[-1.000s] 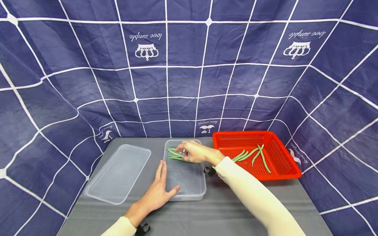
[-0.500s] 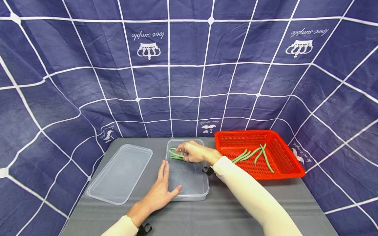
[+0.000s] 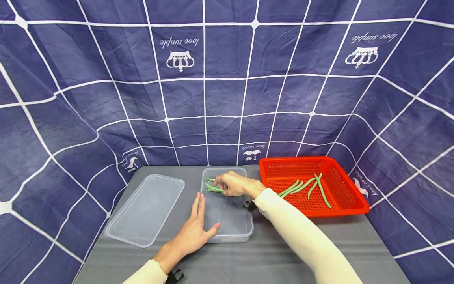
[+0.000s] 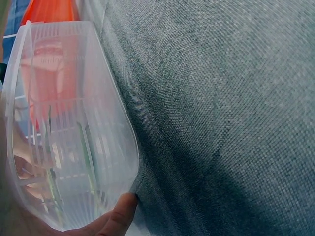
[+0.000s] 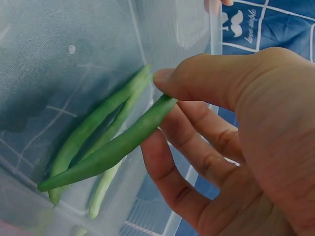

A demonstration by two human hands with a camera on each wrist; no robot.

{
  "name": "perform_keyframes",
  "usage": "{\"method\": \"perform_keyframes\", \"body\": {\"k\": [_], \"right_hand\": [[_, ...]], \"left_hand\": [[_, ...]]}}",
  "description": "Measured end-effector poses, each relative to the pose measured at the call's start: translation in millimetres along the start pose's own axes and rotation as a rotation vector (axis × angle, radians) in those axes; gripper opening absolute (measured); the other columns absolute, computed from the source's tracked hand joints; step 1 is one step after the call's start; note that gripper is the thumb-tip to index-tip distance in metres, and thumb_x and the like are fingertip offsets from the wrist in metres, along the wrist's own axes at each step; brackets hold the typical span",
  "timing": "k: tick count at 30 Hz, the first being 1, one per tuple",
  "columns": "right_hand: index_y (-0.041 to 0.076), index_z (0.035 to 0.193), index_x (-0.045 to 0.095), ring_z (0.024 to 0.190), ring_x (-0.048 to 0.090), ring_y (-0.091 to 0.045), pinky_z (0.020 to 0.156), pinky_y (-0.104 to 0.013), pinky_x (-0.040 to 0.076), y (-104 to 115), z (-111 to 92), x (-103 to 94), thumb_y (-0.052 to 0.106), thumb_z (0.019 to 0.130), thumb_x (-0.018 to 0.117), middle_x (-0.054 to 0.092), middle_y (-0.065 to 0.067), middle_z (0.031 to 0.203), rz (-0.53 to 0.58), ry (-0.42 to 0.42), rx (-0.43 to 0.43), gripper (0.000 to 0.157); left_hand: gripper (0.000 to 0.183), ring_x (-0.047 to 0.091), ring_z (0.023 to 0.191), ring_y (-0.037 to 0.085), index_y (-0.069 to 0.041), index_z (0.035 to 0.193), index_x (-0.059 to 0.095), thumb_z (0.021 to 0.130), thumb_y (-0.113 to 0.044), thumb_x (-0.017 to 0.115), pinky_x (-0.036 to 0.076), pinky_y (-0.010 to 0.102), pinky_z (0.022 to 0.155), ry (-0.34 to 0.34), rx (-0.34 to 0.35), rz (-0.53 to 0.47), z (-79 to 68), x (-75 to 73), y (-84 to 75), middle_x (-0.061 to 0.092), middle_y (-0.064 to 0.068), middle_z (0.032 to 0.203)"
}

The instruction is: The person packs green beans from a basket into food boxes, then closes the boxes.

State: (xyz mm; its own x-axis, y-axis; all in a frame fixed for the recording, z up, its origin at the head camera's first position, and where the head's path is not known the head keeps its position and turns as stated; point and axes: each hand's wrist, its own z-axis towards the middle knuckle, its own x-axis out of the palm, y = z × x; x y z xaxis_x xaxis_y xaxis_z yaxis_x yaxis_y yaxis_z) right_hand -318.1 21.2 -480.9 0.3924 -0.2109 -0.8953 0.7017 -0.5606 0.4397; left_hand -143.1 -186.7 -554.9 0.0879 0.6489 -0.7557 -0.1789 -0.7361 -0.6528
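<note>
A clear plastic container (image 3: 227, 221) stands on the grey tabletop in the head view. My left hand (image 3: 194, 234) lies along its left side with fingers straight, the thumb at the near edge; the left wrist view shows the thumb against the container's wall. My right hand (image 3: 232, 184) is over the container's far half. Between its thumb and fingertips it pinches one end of a green bean (image 5: 110, 145). Beneath that one, other green beans (image 5: 81, 132) lie on the container's floor, partly covered by it. In the head view my right hand hides part of the beans.
A red perforated basket (image 3: 345, 211) stands to the right, holding several green beans (image 3: 323, 193). Flat on the table at the left lies a clear lid (image 3: 145, 209). Blue cloth with white lines (image 3: 227, 94) hangs behind and at both sides.
The head view has shifted slightly, so everything appears a little farther right. A bean end that stuck out under my right palm no longer shows there. My left hand keeps its place on the container.
</note>
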Motion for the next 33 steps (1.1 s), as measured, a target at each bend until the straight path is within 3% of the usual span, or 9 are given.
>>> {"method": "perform_keyframes", "body": {"k": [7,14,22,33], "right_hand": [[0.007,0.149,0.077,0.097,0.077,-0.016,0.094,-0.032,0.064,-2,-3,-2.0,-0.005,0.100,0.082,0.084,-0.014,0.121,-0.035,0.020,0.015,0.050],[0.006,0.145,0.077,0.107,0.080,-0.025,0.100,-0.038,0.066,-11,-18,-3.6,0.000,0.100,0.083,0.085,-0.015,0.125,-0.075,-0.012,-0.011,0.046],[0.007,0.146,0.078,0.118,0.083,-0.033,0.107,-0.045,0.067,-16,-40,-23.5,-0.002,0.103,0.077,0.083,-0.018,0.129,-0.043,-0.065,-0.025,0.043],[0.007,0.146,0.078,0.114,0.083,-0.025,0.108,-0.048,0.067,-29,-68,-52.4,-0.001,0.105,0.075,0.081,-0.011,0.131,-0.035,-0.128,-0.025,0.042]], "left_hand": [[0.119,0.047,0.166,0.056,0.008,0.184,0.007,0.108,-0.046,0.081,0.052,0.064,0.128,-0.022,0.012,0.017,1.0,3.3,-2.3,0.001,0.028,0.195],[0.120,0.048,0.165,0.056,0.009,0.183,0.010,0.106,-0.048,0.082,0.051,0.065,0.128,-0.033,0.019,0.017,-1.9,8.0,-3.2,0.004,0.029,0.195],[0.120,0.048,0.165,0.058,0.009,0.183,0.009,0.107,-0.049,0.082,0.052,0.066,0.127,-0.021,0.021,0.015,-2.5,4.3,-2.8,0.003,0.030,0.194],[0.119,0.049,0.164,0.058,0.007,0.184,0.007,0.109,-0.051,0.079,0.052,0.066,0.127,-0.006,0.001,0.023,0.1,-1.9,-2.2,0.000,0.029,0.195]]}}
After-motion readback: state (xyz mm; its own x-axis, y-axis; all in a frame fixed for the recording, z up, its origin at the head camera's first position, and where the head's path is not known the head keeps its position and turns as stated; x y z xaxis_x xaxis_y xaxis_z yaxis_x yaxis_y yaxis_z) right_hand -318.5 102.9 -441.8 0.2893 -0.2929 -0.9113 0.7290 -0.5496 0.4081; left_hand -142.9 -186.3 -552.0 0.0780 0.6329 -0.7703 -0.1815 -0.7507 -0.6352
